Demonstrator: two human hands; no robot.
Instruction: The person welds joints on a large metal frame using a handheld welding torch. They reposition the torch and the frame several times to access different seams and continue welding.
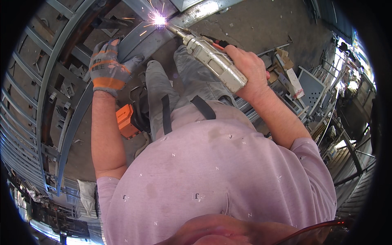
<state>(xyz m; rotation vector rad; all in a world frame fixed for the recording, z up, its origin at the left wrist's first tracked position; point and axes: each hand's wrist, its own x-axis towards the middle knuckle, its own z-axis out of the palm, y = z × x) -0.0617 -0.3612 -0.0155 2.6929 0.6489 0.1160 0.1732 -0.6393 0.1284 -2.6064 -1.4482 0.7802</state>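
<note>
My right hand (249,69), bare, grips a silver hand-held welding gun (216,62) that slants up and to the left. At its nozzle tip a bright white-violet weld spot (159,20) throws sparks on a joint of grey steel tubes. My left hand (108,65) wears a grey and orange work glove, worn and stained at the fingers. Its fingers and thumb straddle the near part of a flat-faced steel tube (134,43), left of and below the weld. The glare hides the seam itself.
A curved steel frame with many bars (46,73) fills the left side. An orange case (126,121) stands on the floor beside my left leg. Cardboard scraps (284,58), a perforated metal panel (307,87) and metal offcuts lie at right. A white sack (87,196) is at lower left.
</note>
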